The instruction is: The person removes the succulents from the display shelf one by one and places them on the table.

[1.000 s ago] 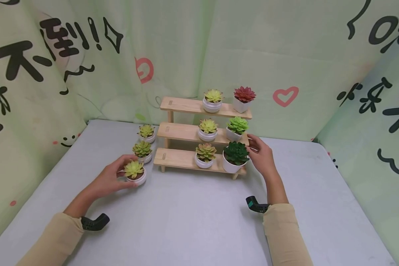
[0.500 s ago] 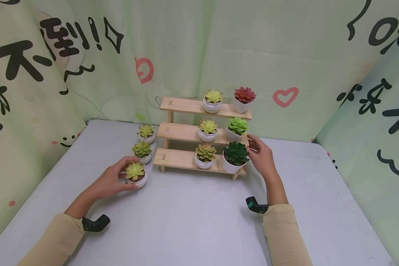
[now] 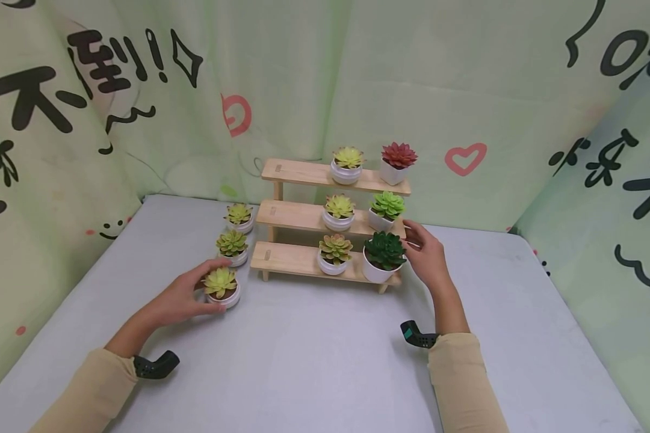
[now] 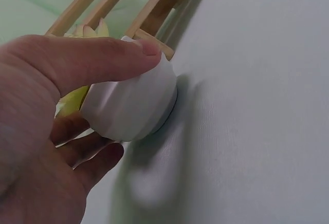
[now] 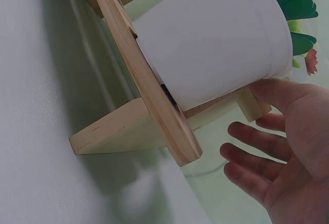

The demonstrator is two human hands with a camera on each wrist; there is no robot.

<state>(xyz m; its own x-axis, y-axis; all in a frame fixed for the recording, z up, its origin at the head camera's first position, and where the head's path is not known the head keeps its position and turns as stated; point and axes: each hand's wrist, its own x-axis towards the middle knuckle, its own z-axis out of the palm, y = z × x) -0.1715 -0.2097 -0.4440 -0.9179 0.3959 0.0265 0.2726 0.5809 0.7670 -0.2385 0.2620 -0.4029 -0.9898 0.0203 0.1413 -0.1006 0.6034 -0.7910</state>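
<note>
My left hand [image 3: 181, 296] grips a small white pot [image 4: 131, 98] with a yellow-green succulent [image 3: 220, 281], thumb on one side and fingers on the other. Its base is at or just above the table; I cannot tell which. Two more potted succulents, one in the middle [image 3: 232, 243] and one farther back [image 3: 239, 214], stand behind it, left of a three-tier wooden stand [image 3: 284, 257]. At the stand's right end is my right hand [image 3: 425, 252], fingers loosely bent beside the dark green succulent [image 3: 384, 250] in a larger white pot [image 5: 216, 41]. Its thumb reaches behind that pot; contact is unclear.
Yellow-green succulents stand on the top [image 3: 348, 159], middle [image 3: 339, 207] and bottom [image 3: 334, 249] tiers. A red succulent [image 3: 398, 156] and a bright green one [image 3: 387, 205] are at the right. A printed curtain [image 3: 292, 78] encloses the white table [image 3: 325, 361].
My left hand and the potted succulent in it have shifted slightly towards the table's front and right. The right hand and the stand look unmoved.
</note>
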